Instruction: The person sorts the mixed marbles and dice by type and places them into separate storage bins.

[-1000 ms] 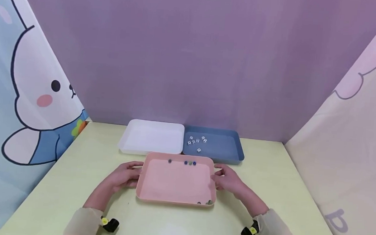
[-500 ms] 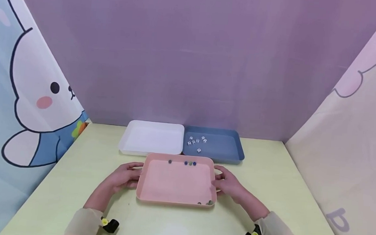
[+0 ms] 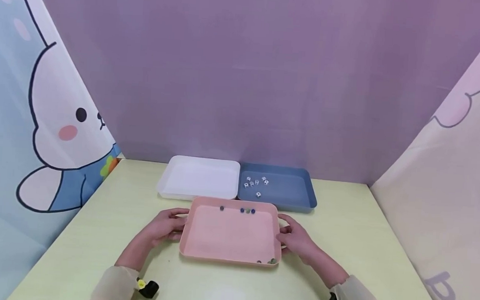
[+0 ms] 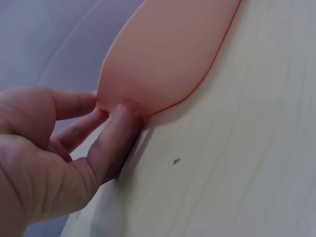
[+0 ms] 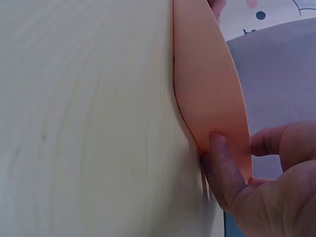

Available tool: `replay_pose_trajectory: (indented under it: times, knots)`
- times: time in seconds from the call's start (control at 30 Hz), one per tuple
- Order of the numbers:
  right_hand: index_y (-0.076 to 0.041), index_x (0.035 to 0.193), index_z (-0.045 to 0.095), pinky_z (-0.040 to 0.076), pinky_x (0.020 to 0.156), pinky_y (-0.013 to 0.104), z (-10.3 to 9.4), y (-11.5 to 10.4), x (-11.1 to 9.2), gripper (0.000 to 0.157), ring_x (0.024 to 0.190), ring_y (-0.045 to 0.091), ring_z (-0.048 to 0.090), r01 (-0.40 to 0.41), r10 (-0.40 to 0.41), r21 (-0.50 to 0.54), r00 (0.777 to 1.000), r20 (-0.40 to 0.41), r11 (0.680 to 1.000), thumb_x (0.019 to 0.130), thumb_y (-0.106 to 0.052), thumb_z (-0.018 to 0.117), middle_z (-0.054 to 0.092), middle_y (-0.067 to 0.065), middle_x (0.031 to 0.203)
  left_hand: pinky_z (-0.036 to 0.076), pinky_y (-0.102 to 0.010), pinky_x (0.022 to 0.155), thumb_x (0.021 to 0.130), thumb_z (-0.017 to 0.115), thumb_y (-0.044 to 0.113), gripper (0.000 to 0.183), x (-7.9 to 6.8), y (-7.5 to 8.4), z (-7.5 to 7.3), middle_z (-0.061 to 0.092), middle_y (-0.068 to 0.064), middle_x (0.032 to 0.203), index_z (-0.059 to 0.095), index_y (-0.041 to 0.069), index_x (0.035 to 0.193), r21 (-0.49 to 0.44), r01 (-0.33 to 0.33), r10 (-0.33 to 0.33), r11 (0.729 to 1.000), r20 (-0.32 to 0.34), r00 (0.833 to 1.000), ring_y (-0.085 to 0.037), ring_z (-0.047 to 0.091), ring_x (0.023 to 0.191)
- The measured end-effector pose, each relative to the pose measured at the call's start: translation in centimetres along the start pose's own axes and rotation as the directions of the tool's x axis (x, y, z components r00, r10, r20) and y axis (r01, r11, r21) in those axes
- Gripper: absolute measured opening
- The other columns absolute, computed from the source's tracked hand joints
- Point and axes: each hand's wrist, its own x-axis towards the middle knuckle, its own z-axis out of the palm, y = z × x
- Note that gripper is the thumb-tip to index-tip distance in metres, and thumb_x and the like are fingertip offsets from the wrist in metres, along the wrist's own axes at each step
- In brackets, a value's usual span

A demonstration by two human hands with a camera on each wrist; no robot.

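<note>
Left hand point(image 3: 168, 227) and right hand point(image 3: 297, 242) grip the pink tray point(image 3: 230, 235), one per short end. It's over the table point(image 3: 342, 229); can't tell if lifted. Marbles point(image 3: 247, 211) inside, far side and near-right corner. White tray point(image 3: 199, 177) and blue tray point(image 3: 290, 187) with dice point(image 3: 258, 194) just beyond it.

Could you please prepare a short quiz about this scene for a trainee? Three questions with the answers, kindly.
1. What lies in the blue tray?
2. True or false: small balls lie in the pink tray.
3. Which tray do the left hand and right hand hold? A) white B) blue C) pink

Key: 1. White dice. 2. True. 3. C.
</note>
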Motion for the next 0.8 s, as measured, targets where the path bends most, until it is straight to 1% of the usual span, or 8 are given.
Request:
replay_pose_trajectory:
  times: [0.27, 0.5, 0.57, 0.63, 0.7, 0.73, 0.77, 0.8]
  knots:
    - [-0.01, 0.147, 0.039, 0.057, 0.058, 0.042, 0.1, 0.2, -0.3, 0.064, 0.075, 0.025, 0.063, 0.01, -0.01, 0.002, 0.999, -0.034, 1.0, 0.087, 0.006, 0.053, 0.051, 0.017, 0.096, 0.058, -0.038, 0.072, 0.1, 0.052, 0.007, 0.048, -0.1, 0.3, 0.4, 0.063, -0.027, 0.115, 0.037, -0.009, 0.142, 0.004, -0.013, 0.013, 1.0, -0.004, 1.0, -0.03, 0.068, 0.094]
    - [-0.009, 0.146, 0.042, 0.057, 0.055, 0.042, 0.4, 0.3, -0.6, 0.063, 0.075, 0.025, 0.064, 0.026, -0.029, -0.029, 0.996, -0.088, 0.999, 0.086, 0.006, 0.053, 0.054, 0.017, 0.096, 0.058, -0.037, 0.069, 0.099, 0.054, 0.007, 0.047, 0.1, 0.3, 0.7, 0.063, -0.025, 0.111, 0.04, -0.008, 0.141, 0.031, -0.005, 0.006, 1.0, -0.032, 0.999, -0.028, 0.068, 0.091]
    - [-0.009, 0.146, 0.042, 0.057, 0.054, 0.042, 0.4, 0.4, -0.7, 0.063, 0.073, 0.025, 0.065, 0.019, -0.021, -0.018, 0.994, -0.107, 1.0, 0.085, 0.006, 0.052, 0.055, 0.017, 0.096, 0.058, -0.036, 0.069, 0.098, 0.056, 0.007, 0.046, 0.3, 0.3, 0.8, 0.063, -0.023, 0.109, 0.043, -0.007, 0.139, 0.06, 0.003, 0.0, 0.998, -0.047, 0.999, -0.027, 0.069, 0.088]
    - [-0.009, 0.146, 0.043, 0.057, 0.054, 0.042, 0.4, 0.4, -0.8, 0.063, 0.072, 0.025, 0.065, 0.014, -0.015, -0.009, 0.993, -0.121, 1.0, 0.085, 0.007, 0.052, 0.055, 0.016, 0.096, 0.057, -0.035, 0.066, 0.095, 0.059, 0.007, 0.044, 0.5, 0.4, 1.0, 0.064, -0.02, 0.104, 0.048, -0.006, 0.135, 0.139, -0.001, 0.013, 0.99, -0.083, 0.996, -0.025, 0.068, 0.082]
    - [-0.009, 0.146, 0.043, 0.057, 0.054, 0.042, 0.5, 0.4, -0.8, 0.063, 0.072, 0.025, 0.065, 0.011, -0.011, -0.002, 0.992, -0.125, 1.0, 0.086, 0.007, 0.052, 0.054, 0.016, 0.096, 0.056, -0.034, 0.062, 0.093, 0.063, 0.008, 0.04, 0.6, 0.9, 1.1, 0.064, -0.016, 0.098, 0.054, -0.005, 0.13, 0.261, -0.016, 0.053, 0.965, -0.133, 0.99, -0.023, 0.066, 0.075]
    - [-0.009, 0.146, 0.043, 0.056, 0.054, 0.042, 0.5, 0.4, -0.7, 0.063, 0.072, 0.025, 0.065, 0.012, -0.011, 0.003, 0.992, -0.122, 1.0, 0.086, 0.006, 0.052, 0.054, 0.016, 0.096, 0.055, -0.034, 0.06, 0.093, 0.064, 0.009, 0.038, 0.6, 1.3, 1.1, 0.065, -0.014, 0.097, 0.057, -0.004, 0.127, 0.339, -0.028, 0.085, 0.94, -0.155, 0.984, -0.022, 0.065, 0.073]
    - [-0.009, 0.146, 0.043, 0.056, 0.054, 0.042, 0.5, 0.3, -0.7, 0.062, 0.072, 0.025, 0.065, 0.015, -0.014, 0.008, 0.993, -0.12, 1.0, 0.086, 0.006, 0.052, 0.055, 0.016, 0.096, 0.054, -0.033, 0.058, 0.092, 0.066, 0.011, 0.036, 0.5, 1.8, 1.2, 0.066, -0.013, 0.095, 0.059, -0.003, 0.125, 0.422, -0.042, 0.126, 0.906, -0.173, 0.977, -0.022, 0.064, 0.072]
    - [-0.009, 0.146, 0.043, 0.056, 0.054, 0.042, 0.6, 0.3, -0.5, 0.062, 0.071, 0.026, 0.065, 0.016, -0.014, 0.014, 0.993, -0.118, 1.0, 0.086, 0.006, 0.052, 0.055, 0.016, 0.096, 0.053, -0.033, 0.058, 0.092, 0.066, 0.013, 0.035, 0.4, 2.4, 1.4, 0.066, -0.011, 0.096, 0.061, -0.001, 0.123, 0.503, -0.057, 0.168, 0.862, -0.178, 0.97, -0.022, 0.063, 0.074]
